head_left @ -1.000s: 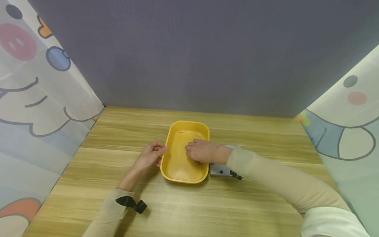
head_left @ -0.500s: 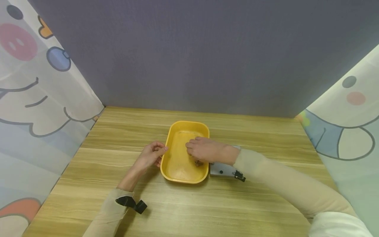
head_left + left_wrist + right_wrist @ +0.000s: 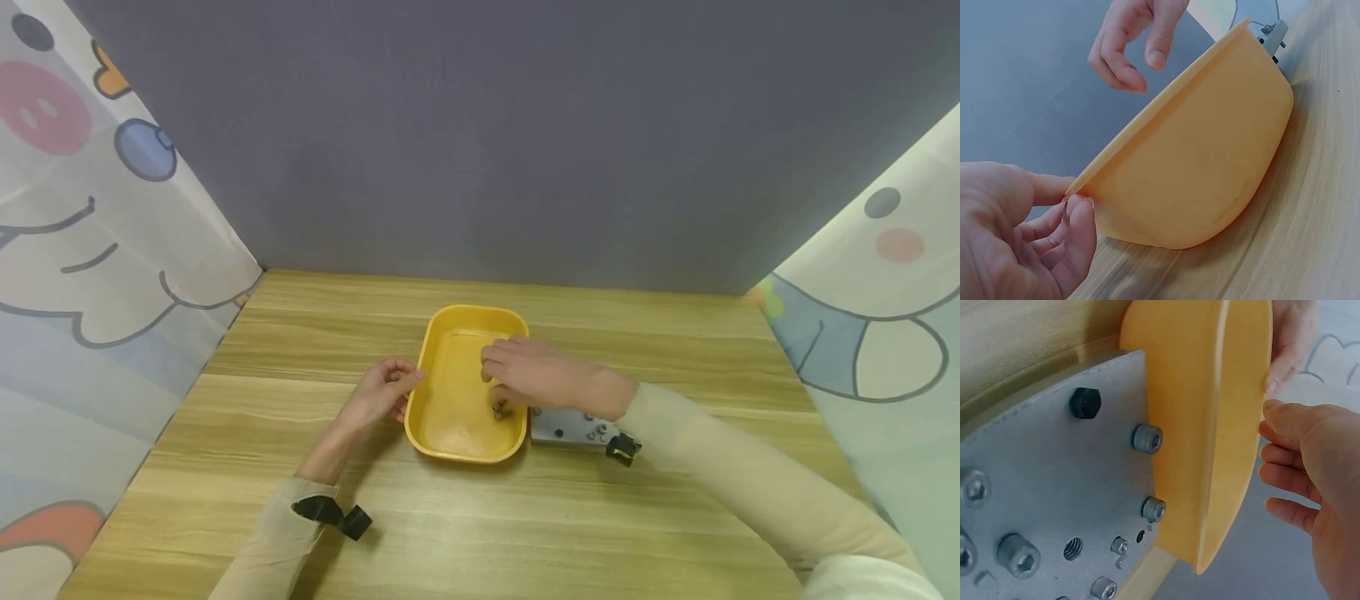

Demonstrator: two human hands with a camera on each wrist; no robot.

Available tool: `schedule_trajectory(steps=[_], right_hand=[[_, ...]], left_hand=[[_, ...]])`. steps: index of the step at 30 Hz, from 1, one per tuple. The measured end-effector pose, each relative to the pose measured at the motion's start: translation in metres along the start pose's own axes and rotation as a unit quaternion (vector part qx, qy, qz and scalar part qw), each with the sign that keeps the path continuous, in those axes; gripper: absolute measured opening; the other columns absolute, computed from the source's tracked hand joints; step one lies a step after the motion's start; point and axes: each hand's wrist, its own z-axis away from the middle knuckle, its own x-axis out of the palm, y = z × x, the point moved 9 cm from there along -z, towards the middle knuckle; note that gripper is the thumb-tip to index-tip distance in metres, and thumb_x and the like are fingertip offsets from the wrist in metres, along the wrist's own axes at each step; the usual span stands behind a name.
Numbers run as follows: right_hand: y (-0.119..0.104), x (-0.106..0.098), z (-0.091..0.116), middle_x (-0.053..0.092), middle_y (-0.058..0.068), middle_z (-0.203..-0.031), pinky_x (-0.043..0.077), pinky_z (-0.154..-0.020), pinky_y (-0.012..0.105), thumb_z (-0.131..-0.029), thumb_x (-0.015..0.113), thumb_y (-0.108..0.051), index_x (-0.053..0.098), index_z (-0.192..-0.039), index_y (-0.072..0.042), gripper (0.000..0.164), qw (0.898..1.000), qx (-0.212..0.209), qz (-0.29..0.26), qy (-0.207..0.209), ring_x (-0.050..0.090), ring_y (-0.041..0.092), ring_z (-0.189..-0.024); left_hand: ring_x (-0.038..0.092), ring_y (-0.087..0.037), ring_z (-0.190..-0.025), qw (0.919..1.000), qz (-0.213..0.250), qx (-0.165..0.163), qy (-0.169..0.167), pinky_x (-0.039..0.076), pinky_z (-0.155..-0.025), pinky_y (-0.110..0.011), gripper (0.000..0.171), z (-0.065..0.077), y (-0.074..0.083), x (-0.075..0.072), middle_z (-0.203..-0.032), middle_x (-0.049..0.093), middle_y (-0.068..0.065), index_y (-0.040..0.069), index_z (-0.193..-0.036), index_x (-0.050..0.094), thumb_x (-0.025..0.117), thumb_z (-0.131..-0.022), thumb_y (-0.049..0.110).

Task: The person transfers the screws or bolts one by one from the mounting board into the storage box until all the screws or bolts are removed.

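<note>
A yellow plastic tray [image 3: 450,429] sits on the wooden table. At its left side my left hand [image 3: 382,392] pinches the rim between thumb and fingers, plainly seen in the left wrist view. Over the tray's right half hovers my right hand [image 3: 536,373], its fingers loosely bent; in the left wrist view its thumb and fingers stand apart with nothing between them. Small metal screws [image 3: 501,410] lie on the tray floor under that hand. Right of the tray, a grey metal plate [image 3: 1054,475] carries several socket head screws [image 3: 1147,439], one black bolt [image 3: 1086,403] and a bare threaded hole [image 3: 1073,548].
The wooden table [image 3: 465,533] extends around the tray. A dark grey panel [image 3: 480,150] rises behind it, and cartoon-printed curtains [image 3: 885,333] hang on both sides. Black wrist straps with cameras [image 3: 624,450] are on both sleeves.
My right hand has risen and drawn back to the right, its fingers opening, so the screws in the tray and more of the metal plate show. My left hand stays on the rim.
</note>
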Motion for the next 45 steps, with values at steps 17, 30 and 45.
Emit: schedule_trajectory(steps=[17, 30, 45], right_hand=[[0.003, -0.008, 0.030, 0.066, 0.001, -0.113, 0.054, -0.097, 0.037, -0.100, 0.071, -0.020, 0.070, -0.113, -0.007, 0.018, 0.996, 0.026, -0.012, 0.081, 0.061, 0.017, -0.105], [0.027, -0.004, 0.053, 0.068, 0.005, -0.114, 0.052, -0.105, 0.043, -0.097, 0.074, -0.017, 0.070, -0.111, -0.007, 0.018, 0.979, 0.084, -0.066, 0.172, 0.065, 0.023, -0.110], [0.042, 0.007, 0.074, 0.068, 0.005, -0.110, 0.056, -0.097, 0.043, -0.095, 0.075, -0.014, 0.070, -0.110, -0.006, 0.017, 0.964, 0.117, -0.099, 0.217, 0.065, 0.023, -0.106]], left_hand=[[0.061, -0.013, -0.056, 1.0000, -0.001, 0.002, -0.008, 0.055, -0.050, -0.023, 0.029, -0.001, 0.000, 0.000, -0.088, 0.064, -0.010, -0.006, -0.119, 0.055, 0.062, -0.105, 0.018], [0.060, -0.012, -0.055, 1.0000, 0.001, 0.000, -0.007, 0.053, -0.050, -0.022, 0.029, 0.002, 0.001, 0.000, -0.087, 0.062, -0.008, -0.005, -0.118, 0.054, 0.062, -0.105, 0.019], [0.059, -0.010, -0.055, 0.9999, -0.002, 0.006, -0.008, 0.053, -0.050, -0.022, 0.032, 0.000, -0.001, 0.000, -0.087, 0.064, -0.008, -0.006, -0.120, 0.054, 0.063, -0.105, 0.020]])
